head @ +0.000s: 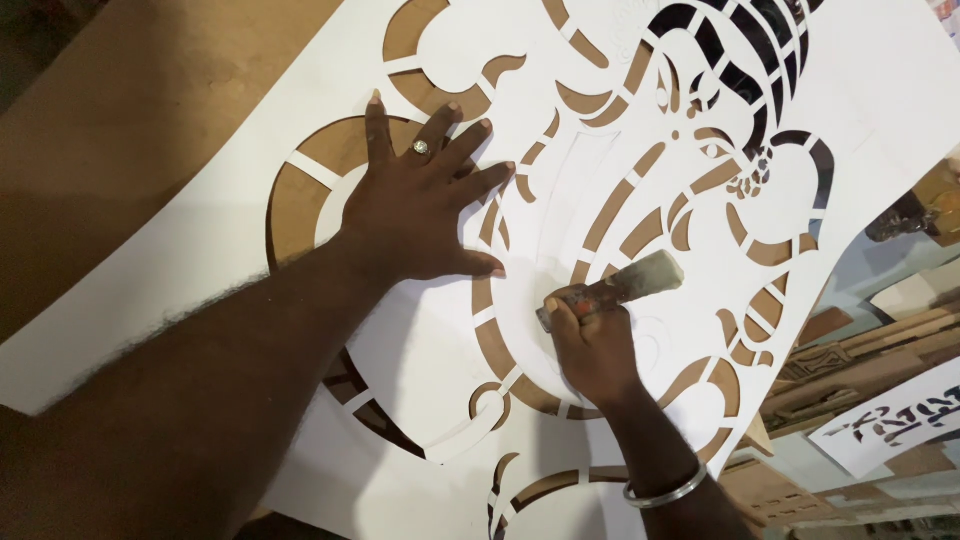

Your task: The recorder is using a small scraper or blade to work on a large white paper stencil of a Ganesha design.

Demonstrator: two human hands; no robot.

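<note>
Under the left hand (pixel 415 210) lies a large white paper stencil (pixel 200 270), cut through with curved openings, spread over a brown board (pixel 150 90). Left hand is flat, palm down, fingers spread apart, pressing on the stencil; a ring (pixel 421 147) sits on one finger. Just right of and below its thumb, the right hand (pixel 592 345) has its grip clamped around the handle of a worn brush (pixel 612 288), whose pale bristle end points up and to the right, over the stencil. A metal bangle (pixel 665 492) circles the right wrist. Well right of the right hand, past the stencil edge, wooden pieces (pixel 860 350) and a smaller cut sheet (pixel 895 420) lie in a heap.
</note>
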